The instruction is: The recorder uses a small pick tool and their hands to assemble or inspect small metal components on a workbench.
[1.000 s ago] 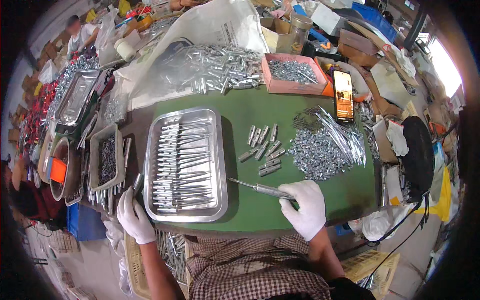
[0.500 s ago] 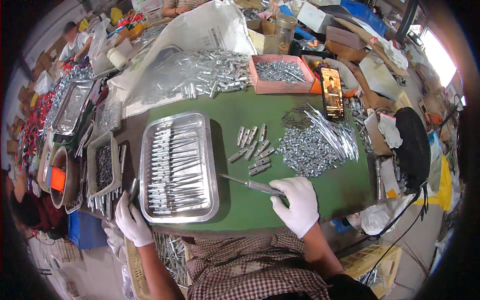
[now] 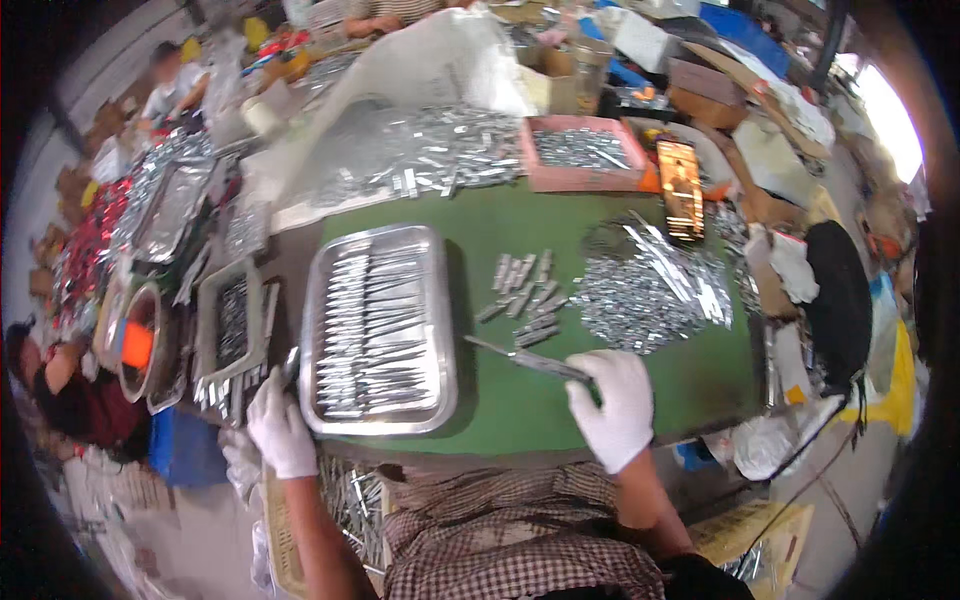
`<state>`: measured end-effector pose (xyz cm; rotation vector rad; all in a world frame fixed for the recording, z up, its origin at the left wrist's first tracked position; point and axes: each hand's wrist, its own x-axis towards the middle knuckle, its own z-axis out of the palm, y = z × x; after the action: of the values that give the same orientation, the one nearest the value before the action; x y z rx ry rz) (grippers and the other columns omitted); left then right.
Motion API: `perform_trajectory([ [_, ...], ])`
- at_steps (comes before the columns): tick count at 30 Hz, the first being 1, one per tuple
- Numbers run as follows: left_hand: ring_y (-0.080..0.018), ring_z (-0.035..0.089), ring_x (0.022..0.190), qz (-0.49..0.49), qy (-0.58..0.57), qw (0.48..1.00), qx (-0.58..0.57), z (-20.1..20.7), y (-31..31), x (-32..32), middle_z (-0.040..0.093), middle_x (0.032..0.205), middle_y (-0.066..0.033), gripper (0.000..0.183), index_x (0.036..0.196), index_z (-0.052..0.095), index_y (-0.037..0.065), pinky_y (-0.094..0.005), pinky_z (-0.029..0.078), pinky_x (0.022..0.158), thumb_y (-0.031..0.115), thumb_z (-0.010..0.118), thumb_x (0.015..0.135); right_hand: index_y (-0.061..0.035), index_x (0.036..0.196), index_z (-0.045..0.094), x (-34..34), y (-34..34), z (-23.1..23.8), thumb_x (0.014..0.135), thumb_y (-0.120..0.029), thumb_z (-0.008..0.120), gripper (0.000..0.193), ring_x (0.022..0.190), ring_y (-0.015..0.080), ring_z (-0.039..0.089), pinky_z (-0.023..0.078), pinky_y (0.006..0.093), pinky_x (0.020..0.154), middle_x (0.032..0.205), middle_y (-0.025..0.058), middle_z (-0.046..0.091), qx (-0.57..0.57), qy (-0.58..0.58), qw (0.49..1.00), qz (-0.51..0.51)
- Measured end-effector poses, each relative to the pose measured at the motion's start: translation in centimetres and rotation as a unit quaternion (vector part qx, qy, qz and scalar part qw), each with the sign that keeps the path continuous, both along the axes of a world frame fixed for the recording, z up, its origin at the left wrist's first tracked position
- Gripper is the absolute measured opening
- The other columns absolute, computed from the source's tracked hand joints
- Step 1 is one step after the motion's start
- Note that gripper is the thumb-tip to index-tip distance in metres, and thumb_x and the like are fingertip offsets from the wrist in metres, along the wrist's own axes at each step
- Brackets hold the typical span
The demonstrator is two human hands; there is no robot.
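Observation:
In my right hand (image 3: pixel 612 405), gloved in white, is a slim metal tool (image 3: pixel 545 364) with a thin tip and a thicker cylindrical handle. Its tip points left over the green tabletop, toward the metal tray (image 3: pixel 448 400). Inside that tray lie rows of similar slim metal tools (image 3: pixel 385 310). My left hand (image 3: pixel 281 425), also gloved, is beside the tray's left edge, its fingers closed on a short metal cylinder (image 3: pixel 291 366) that is partly hidden. Beyond the right hand rest several loose metal sleeves (image 3: pixel 520 285) and a heap of small metal nuts or collars (image 3: pixel 635 300).
Thin metal rods (image 3: pixel 680 275) lie over the heap's right side. Farther back are a pink box (image 3: pixel 585 181) of small parts, an upright phone (image 3: pixel 681 190) and a pile of metal pieces (image 3: pixel 430 150). At left stands a bin of dark pins (image 3: pixel 232 325). Other people sit beyond.
The whole view has shifted slightly, with everything a little farther right and blurred. Both hands keep their hold and stay in nearly the same places over the table.

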<state>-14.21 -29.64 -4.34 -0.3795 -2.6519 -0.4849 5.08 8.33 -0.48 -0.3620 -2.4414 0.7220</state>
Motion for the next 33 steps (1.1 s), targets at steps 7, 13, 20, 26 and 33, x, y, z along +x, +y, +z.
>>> perform_trajectory([
  [7,-0.0342,0.066,0.104,-0.005,0.045,0.999,0.015,1.2,1.7,-0.3,0.074,0.112,-0.0143,0.037,0.122,0.072,0.007,-0.0445,0.051,0.094,0.000,0.062,0.087,-0.0078,0.101,0.069,0.7,0.1,-0.3,0.080,-0.005,0.071,0.021,0.099,0.0357,0.061,0.047,0.0466,0.091,0.100,0.0124,0.068,-0.011,0.024,1.000,-0.009],
  [13,-0.0345,0.066,0.101,0.000,0.076,0.997,0.013,0.9,1.6,-0.3,0.072,0.113,-0.0122,0.037,0.122,0.072,0.010,-0.0449,0.052,0.090,0.001,0.064,0.087,-0.0067,0.100,0.068,0.8,0.0,-0.4,0.080,-0.002,0.070,0.021,0.097,0.0345,0.061,0.047,0.0455,0.089,0.099,0.0121,0.068,-0.024,0.032,0.999,-0.006],
  [20,-0.0326,0.065,0.101,0.018,0.097,0.995,-0.003,0.7,1.9,-0.3,0.071,0.113,-0.0105,0.038,0.125,0.069,0.010,-0.0453,0.051,0.089,0.006,0.065,0.088,-0.0057,0.098,0.068,0.5,-0.1,-0.6,0.080,0.001,0.069,0.019,0.094,0.0341,0.062,0.047,0.0445,0.087,0.096,0.0123,0.068,-0.013,0.045,0.999,0.009],
  [26,-0.0323,0.065,0.100,0.015,0.126,0.992,0.002,0.8,1.9,-0.1,0.070,0.111,-0.0101,0.036,0.124,0.069,0.010,-0.0454,0.051,0.088,0.005,0.064,0.088,-0.0055,0.097,0.068,0.5,-0.3,-0.3,0.080,0.002,0.069,0.019,0.094,0.0335,0.062,0.048,0.0436,0.088,0.097,0.0123,0.068,-0.018,0.043,0.999,0.003],
  [33,-0.0330,0.063,0.107,0.037,0.121,0.991,0.037,1.3,2.6,0.8,0.071,0.114,-0.0133,0.033,0.122,0.071,0.005,-0.0446,0.047,0.095,0.002,0.060,0.091,-0.0056,0.099,0.068,1.1,-1.2,0.1,0.080,0.003,0.068,0.021,0.094,0.0326,0.061,0.047,0.0436,0.088,0.098,0.0113,0.067,0.031,0.062,0.998,-0.002],
])
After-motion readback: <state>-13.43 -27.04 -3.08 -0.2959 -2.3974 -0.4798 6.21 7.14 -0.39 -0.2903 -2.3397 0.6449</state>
